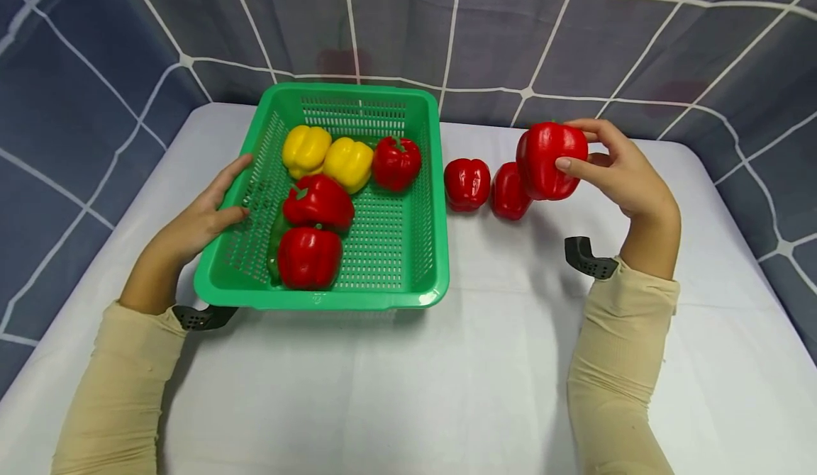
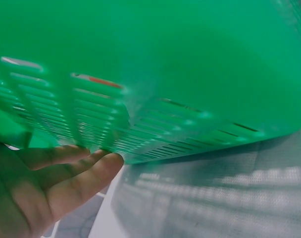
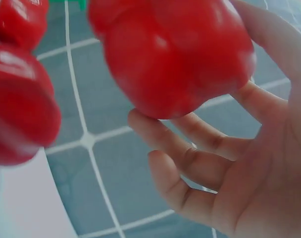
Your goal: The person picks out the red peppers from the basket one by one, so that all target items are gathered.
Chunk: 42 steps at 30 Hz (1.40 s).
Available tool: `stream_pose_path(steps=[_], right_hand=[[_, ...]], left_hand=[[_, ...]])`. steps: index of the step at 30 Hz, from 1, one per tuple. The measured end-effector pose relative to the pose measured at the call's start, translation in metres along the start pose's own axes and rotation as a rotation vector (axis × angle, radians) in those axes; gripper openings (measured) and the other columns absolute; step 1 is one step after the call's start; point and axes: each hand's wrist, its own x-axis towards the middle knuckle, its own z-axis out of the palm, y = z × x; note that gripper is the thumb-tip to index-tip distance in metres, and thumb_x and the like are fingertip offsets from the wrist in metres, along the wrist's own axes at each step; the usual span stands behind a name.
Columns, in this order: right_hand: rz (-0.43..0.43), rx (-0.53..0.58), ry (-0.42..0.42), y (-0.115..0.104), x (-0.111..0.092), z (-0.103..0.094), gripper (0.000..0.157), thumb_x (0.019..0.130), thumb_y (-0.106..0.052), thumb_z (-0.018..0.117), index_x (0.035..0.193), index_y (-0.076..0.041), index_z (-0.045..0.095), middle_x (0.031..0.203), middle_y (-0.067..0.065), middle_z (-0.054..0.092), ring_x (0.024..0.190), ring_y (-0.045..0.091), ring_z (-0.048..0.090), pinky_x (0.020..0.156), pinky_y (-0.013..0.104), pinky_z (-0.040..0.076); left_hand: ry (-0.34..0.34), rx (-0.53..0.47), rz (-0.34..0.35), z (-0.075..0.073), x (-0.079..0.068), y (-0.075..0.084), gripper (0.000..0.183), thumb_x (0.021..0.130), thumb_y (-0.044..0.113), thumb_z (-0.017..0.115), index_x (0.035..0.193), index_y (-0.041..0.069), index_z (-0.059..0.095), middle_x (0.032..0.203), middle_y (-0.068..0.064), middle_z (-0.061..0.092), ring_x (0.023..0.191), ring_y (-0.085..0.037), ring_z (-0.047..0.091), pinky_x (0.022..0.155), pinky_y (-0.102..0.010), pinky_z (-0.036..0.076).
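A red bell pepper [image 1: 550,161] is held up over the right side of the table by my right hand [image 1: 615,170], thumb on its near side. Close up in the right wrist view, fingertips touch the underside of this pepper [image 3: 175,54]. My left hand [image 1: 198,220] holds the left side of a green plastic basket [image 1: 405,298]; its fingers [image 2: 86,183] lie along the slotted outer wall in the left wrist view. Inside the basket are two yellow bell peppers [image 1: 306,150], several red ones [image 1: 309,259] and a mostly hidden green one [image 1: 274,241].
Two more red bell peppers, one nearer the basket [image 1: 467,185] and one partly behind the held pepper [image 1: 509,193], lie on the white tabletop [image 1: 408,390]. Grey-blue cloth [image 1: 498,35] with white grid lines stands behind the table and along both sides.
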Motion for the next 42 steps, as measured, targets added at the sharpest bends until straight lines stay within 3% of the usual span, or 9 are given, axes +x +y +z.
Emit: stream_pose_path(steps=[9, 17, 20, 22, 25, 29, 42], right_hand=[[0.110, -0.044, 0.012, 0.026, -0.003, -0.017, 0.044, 0.083, -0.017, 0.063, 0.124, -0.020, 0.046, 0.110, -0.010, 0.045, 0.098, 0.011, 0.045, 0.066, 0.013, 0.049], [0.240, -0.068, -0.002, 0.045, -0.003, -0.024, 0.051, 0.084, -0.027, 0.063, 0.130, -0.021, 0.042, 0.110, -0.011, 0.042, 0.098, 0.011, 0.041, 0.066, 0.015, 0.049], [0.303, -0.100, -0.011, 0.052, -0.003, -0.025, 0.055, 0.083, -0.032, 0.063, 0.132, -0.021, 0.039, 0.116, -0.004, 0.040, 0.102, 0.014, 0.039, 0.067, 0.015, 0.048], [0.353, -0.128, -0.027, 0.057, -0.002, -0.026, 0.060, 0.083, -0.037, 0.062, 0.135, -0.022, 0.036, 0.125, 0.004, 0.036, 0.110, 0.020, 0.036, 0.071, 0.020, 0.049], [0.408, -0.152, -0.058, 0.063, 0.000, -0.025, 0.068, 0.082, -0.044, 0.061, 0.139, -0.021, 0.030, 0.136, 0.016, 0.026, 0.121, 0.032, 0.029, 0.084, 0.037, 0.049], [0.439, -0.162, -0.089, 0.068, 0.001, -0.025, 0.077, 0.081, -0.048, 0.060, 0.142, -0.018, 0.025, 0.141, 0.021, 0.020, 0.125, 0.039, 0.025, 0.095, 0.056, 0.038], [0.483, -0.163, -0.180, 0.077, 0.002, -0.022, 0.083, 0.081, -0.049, 0.059, 0.144, -0.011, 0.019, 0.143, 0.026, 0.017, 0.122, 0.042, 0.030, 0.099, 0.055, 0.035]], left_hand=[[0.018, 0.006, -0.027, 0.000, 0.000, 0.001, 0.074, 0.087, -0.001, 0.035, 0.147, 0.031, 0.003, 0.143, -0.014, 0.013, 0.082, -0.004, 0.058, 0.061, -0.025, 0.054], [0.007, -0.003, -0.017, 0.000, 0.000, -0.001, 0.075, 0.087, -0.001, 0.035, 0.147, 0.031, 0.003, 0.143, -0.015, 0.012, 0.084, -0.004, 0.057, 0.062, -0.024, 0.054], [0.001, -0.017, -0.008, 0.000, 0.000, -0.001, 0.075, 0.087, -0.002, 0.034, 0.147, 0.030, 0.003, 0.142, -0.016, 0.013, 0.083, -0.005, 0.058, 0.062, -0.024, 0.054], [-0.002, -0.031, -0.001, 0.000, 0.000, -0.002, 0.075, 0.087, -0.003, 0.034, 0.147, 0.029, 0.002, 0.141, -0.017, 0.013, 0.082, -0.005, 0.059, 0.061, -0.024, 0.054], [-0.007, -0.047, 0.012, -0.001, 0.001, -0.004, 0.075, 0.087, -0.004, 0.034, 0.147, 0.028, 0.002, 0.141, -0.018, 0.013, 0.082, -0.005, 0.059, 0.061, -0.024, 0.054], [-0.013, -0.061, 0.027, -0.001, 0.001, -0.006, 0.075, 0.087, -0.005, 0.035, 0.148, 0.026, 0.002, 0.141, -0.019, 0.013, 0.083, -0.005, 0.059, 0.061, -0.024, 0.054], [0.000, -0.039, 0.003, 0.000, 0.000, -0.002, 0.075, 0.087, -0.003, 0.034, 0.147, 0.029, 0.003, 0.142, -0.018, 0.014, 0.083, -0.005, 0.059, 0.061, -0.025, 0.055]])
